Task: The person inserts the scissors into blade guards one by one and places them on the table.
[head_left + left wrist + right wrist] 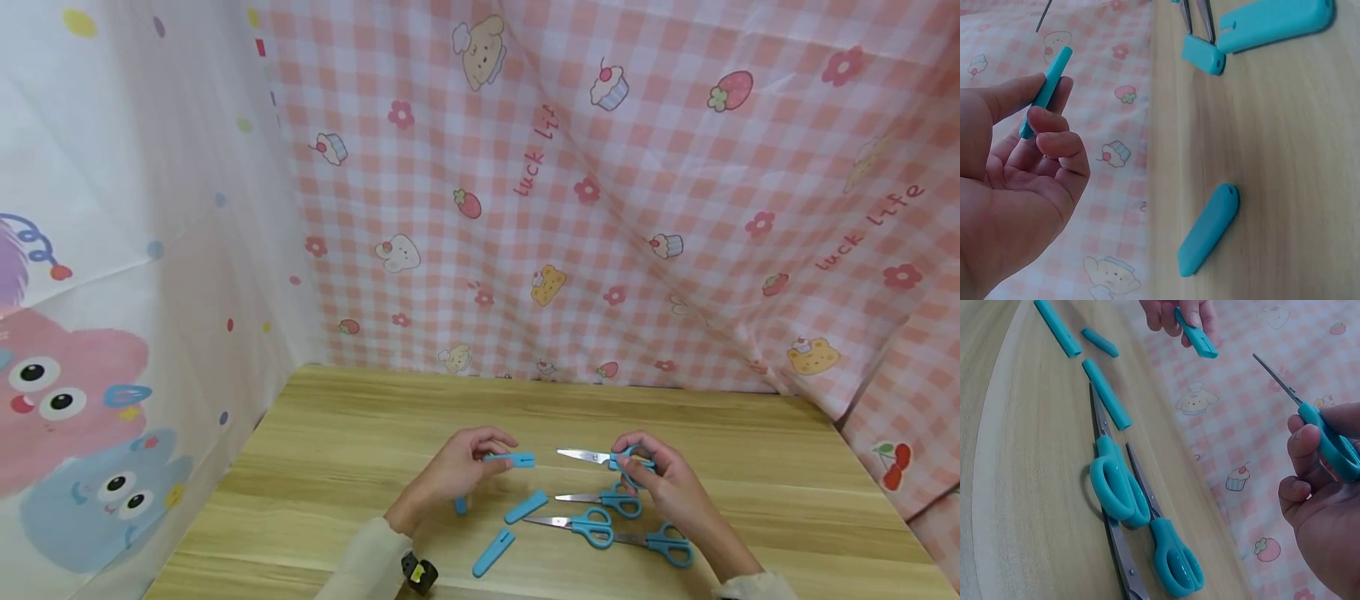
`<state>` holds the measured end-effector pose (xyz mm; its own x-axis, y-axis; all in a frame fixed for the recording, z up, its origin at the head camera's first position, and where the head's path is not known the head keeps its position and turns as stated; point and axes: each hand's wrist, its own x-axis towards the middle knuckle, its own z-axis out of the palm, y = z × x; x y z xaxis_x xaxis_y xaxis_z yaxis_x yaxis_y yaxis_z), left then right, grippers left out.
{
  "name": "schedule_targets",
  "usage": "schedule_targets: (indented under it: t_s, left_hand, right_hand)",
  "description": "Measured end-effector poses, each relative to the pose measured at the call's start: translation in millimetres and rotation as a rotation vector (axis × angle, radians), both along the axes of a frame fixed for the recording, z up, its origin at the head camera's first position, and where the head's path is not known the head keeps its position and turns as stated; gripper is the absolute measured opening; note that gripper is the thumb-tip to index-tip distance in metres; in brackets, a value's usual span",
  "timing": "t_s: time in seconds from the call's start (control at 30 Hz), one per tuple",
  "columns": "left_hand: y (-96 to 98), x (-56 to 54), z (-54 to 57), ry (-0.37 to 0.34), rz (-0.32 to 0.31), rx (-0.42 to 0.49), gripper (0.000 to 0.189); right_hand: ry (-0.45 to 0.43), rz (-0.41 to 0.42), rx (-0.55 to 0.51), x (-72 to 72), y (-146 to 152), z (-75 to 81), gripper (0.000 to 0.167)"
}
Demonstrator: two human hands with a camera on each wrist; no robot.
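Over the wood-grain table (337, 417), on my feed: left hand (456, 463), right hand (666, 477), both pinching. Right: scissors (600, 457), aloft, by the handle; I judge light, stiff, best gripped at loops. Left: blue sheath (522, 460), held near one end; probably slick plastic.

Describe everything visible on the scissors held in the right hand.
The scissors have slim, silvery, metal-looking blades and blue, plastic-looking handles with finger loops, partly hidden by the gripping fingers. The blades are bare and look closed. The right hand holds them by the handles, raised off the wood-grain table. Their tip points toward the blue blade cover in the left hand, with a gap between.
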<state>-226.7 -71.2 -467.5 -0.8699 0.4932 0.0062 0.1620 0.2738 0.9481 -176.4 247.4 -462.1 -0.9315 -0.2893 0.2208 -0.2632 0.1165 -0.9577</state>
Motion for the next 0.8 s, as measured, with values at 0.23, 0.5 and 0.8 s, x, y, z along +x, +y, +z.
schedule_targets:
  t_s: [0.23, 0.5, 0.8]
  left_hand:
    - [3.3, 4.9, 7.7, 0.03, -0.013, 0.019, 0.027]
    - [4.9, 7.1, 12.9, 0.064, -0.029, -0.009, 0.028]
    - [8.3, 8.7, 14.8, 0.062, -0.043, 0.015, 0.026]
  right_hand:
    - [0.021, 0.012, -0.015, 2.9, -2.7, 4.8, 0.018]
    - [0.047, 0.065, -0.074, 3.4, -4.2, 5.3, 0.015]
    - [0.042, 0.122, -0.101, 5.6, -3.7, 4.9, 0.017]
